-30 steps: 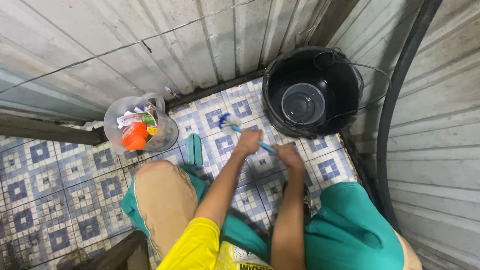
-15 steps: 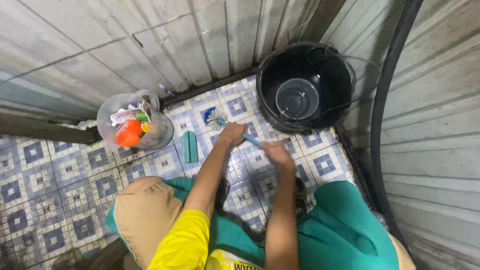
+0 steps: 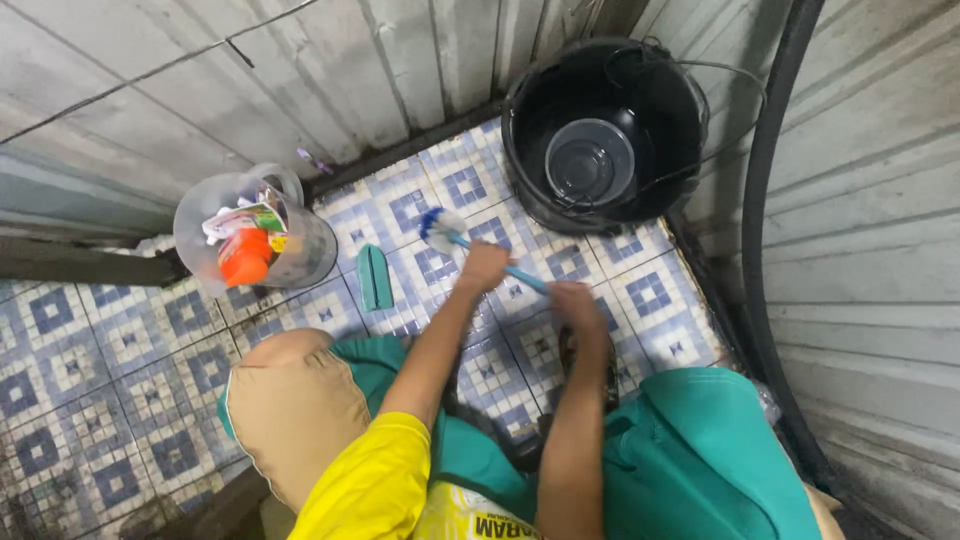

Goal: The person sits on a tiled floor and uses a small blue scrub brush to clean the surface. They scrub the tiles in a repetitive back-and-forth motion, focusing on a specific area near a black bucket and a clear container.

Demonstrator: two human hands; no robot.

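Observation:
Both my hands hold a long-handled brush [image 3: 447, 236] with a blue handle and a white and blue bristle head. My left hand [image 3: 484, 268] grips the handle close to the head. My right hand [image 3: 578, 303] grips the handle's rear end. The bristle head rests on the blue and white patterned floor tiles [image 3: 640, 290], in front of a black bucket [image 3: 690, 130]. A smaller dark dipper [image 3: 590, 160] sits inside the bucket. I am crouched low, my knees in tan and teal cloth below my arms.
A clear plastic tub [image 3: 305, 250] with an orange-capped bottle and packets stands at the left by the wall. A small teal scrubbing block [image 3: 375, 277] lies on the tiles between tub and brush. Corrugated grey walls close in behind and on the right, with a black hose [image 3: 760, 260].
The brush head has been pushed up and left across the tiles toward the wall, my left arm stretching out with it. The view has shifted slightly.

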